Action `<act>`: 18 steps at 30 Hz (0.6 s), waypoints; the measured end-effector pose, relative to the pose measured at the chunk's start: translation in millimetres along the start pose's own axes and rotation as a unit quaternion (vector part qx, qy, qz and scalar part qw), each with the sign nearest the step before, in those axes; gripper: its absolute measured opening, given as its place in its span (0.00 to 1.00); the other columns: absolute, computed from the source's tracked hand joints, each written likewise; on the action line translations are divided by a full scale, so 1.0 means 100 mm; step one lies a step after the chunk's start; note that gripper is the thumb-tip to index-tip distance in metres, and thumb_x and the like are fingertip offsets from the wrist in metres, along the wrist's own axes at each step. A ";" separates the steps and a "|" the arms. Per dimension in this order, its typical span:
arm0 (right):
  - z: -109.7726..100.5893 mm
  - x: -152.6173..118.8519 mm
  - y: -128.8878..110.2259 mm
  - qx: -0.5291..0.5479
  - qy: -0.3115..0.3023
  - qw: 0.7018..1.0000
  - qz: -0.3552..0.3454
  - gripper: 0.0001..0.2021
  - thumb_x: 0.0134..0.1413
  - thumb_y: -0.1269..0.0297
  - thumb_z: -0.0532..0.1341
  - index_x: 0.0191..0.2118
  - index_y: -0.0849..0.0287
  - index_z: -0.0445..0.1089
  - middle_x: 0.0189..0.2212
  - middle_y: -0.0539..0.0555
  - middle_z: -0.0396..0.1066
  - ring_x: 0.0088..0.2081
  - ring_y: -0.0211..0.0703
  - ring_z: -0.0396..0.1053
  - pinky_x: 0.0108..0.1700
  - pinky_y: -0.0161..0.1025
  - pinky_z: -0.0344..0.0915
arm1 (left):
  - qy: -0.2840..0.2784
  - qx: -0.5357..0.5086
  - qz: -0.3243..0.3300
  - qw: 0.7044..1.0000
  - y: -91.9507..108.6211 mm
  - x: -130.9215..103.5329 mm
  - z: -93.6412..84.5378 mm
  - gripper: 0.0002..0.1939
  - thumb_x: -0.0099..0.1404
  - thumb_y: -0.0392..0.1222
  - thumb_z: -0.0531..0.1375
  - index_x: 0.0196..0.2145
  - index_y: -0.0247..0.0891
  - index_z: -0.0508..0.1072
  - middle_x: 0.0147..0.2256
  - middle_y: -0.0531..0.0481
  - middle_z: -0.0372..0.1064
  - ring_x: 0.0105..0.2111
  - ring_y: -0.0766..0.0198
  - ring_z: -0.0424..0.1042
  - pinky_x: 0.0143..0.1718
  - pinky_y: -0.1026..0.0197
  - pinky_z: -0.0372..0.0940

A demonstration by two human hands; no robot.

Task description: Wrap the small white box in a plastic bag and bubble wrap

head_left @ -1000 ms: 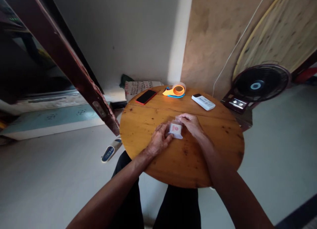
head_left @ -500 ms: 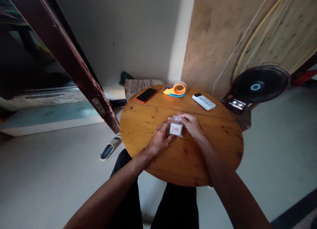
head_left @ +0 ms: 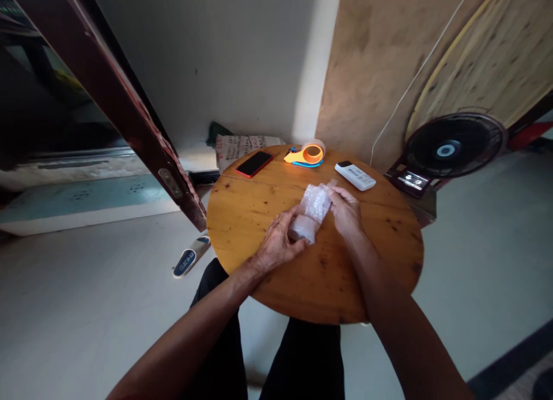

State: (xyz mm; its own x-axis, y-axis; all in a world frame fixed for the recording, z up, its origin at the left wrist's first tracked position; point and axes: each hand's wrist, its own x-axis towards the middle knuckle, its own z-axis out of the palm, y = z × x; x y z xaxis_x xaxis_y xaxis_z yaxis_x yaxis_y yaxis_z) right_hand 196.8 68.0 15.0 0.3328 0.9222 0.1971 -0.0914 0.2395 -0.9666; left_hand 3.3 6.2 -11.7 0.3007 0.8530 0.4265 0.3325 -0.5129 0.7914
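Observation:
A strip of clear bubble wrap (head_left: 316,202) stretches over the round wooden table (head_left: 242,238), with a small bundle at its near end. My left hand (head_left: 280,238) grips that bundle, thumb at its near side and fingers along its left. The far right corner of the wrap is pinched in my right hand (head_left: 345,207), where a piece of clear tape (head_left: 332,183) sticks out. The printed face of the small block inside the wrap is hidden now.
Along the table's far side lie a red-edged phone (head_left: 254,164), an orange and blue tape dispenser (head_left: 306,155) and a white remote-like device (head_left: 355,176). A black fan (head_left: 444,149) stands to the right. A slipper (head_left: 190,256) is on the floor at left.
The wrap, folded around the small printed block before, is now partly unrolled away from me. My right hand has moved right with the wrap's end; my left hand stays at the bundle.

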 end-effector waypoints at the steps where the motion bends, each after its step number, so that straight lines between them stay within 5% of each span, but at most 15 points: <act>1: -0.02 0.03 0.01 0.013 0.001 1.000 0.010 0.18 0.40 0.51 0.67 0.34 0.58 0.70 0.42 0.57 0.76 0.42 0.49 0.73 0.38 0.42 0.70 | 0.001 0.002 0.008 1.000 0.01 0.00 -0.01 0.41 0.54 0.41 0.66 0.62 0.40 0.56 0.53 0.42 0.64 0.53 0.51 0.65 0.58 0.48 0.61; 5: -0.13 0.07 -0.04 -0.036 -0.040 0.995 0.080 0.24 0.45 0.48 0.65 0.46 0.55 0.69 0.46 0.57 0.74 0.40 0.48 0.74 0.32 0.40 0.71 | 0.003 0.016 0.031 0.999 0.04 0.02 -0.04 0.29 0.54 0.40 0.64 0.54 0.38 0.67 0.49 0.41 0.64 0.53 0.51 0.65 0.56 0.49 0.62; 9: -0.22 0.01 -0.10 -0.195 -0.079 0.969 0.132 0.27 0.44 0.51 0.65 0.51 0.56 0.67 0.38 0.57 0.76 0.29 0.43 0.72 0.18 0.32 0.60 | -0.008 0.009 0.026 1.000 0.06 0.02 -0.06 0.25 0.56 0.39 0.63 0.52 0.37 0.69 0.49 0.41 0.63 0.52 0.53 0.65 0.55 0.52 0.64; 13: -0.18 -0.04 -0.04 -0.212 -0.118 0.967 0.076 0.28 0.42 0.59 0.65 0.53 0.56 0.65 0.34 0.53 0.76 0.24 0.38 0.68 0.18 0.31 0.57 | -0.007 0.003 0.017 1.000 0.08 0.02 -0.06 0.24 0.56 0.39 0.63 0.51 0.37 0.69 0.51 0.40 0.63 0.52 0.53 0.66 0.54 0.53 0.64; 18: -0.07 0.03 0.11 -0.146 -0.069 0.987 -0.018 0.33 0.46 0.57 0.62 0.60 0.56 0.56 0.37 0.54 0.77 0.29 0.41 0.70 0.30 0.37 0.66 | 0.006 -0.004 0.003 1.000 0.09 0.05 -0.04 0.24 0.58 0.40 0.63 0.53 0.38 0.67 0.48 0.43 0.66 0.47 0.57 0.69 0.49 0.56 0.66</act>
State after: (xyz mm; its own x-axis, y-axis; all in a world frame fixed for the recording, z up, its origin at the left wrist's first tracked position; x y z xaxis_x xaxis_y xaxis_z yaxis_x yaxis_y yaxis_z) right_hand 202.9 71.6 3.7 0.1981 0.9520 0.2333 0.1998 0.1938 -0.9605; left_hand 4.2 6.1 -0.7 0.2929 0.8506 0.4367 0.3233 -0.5180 0.7920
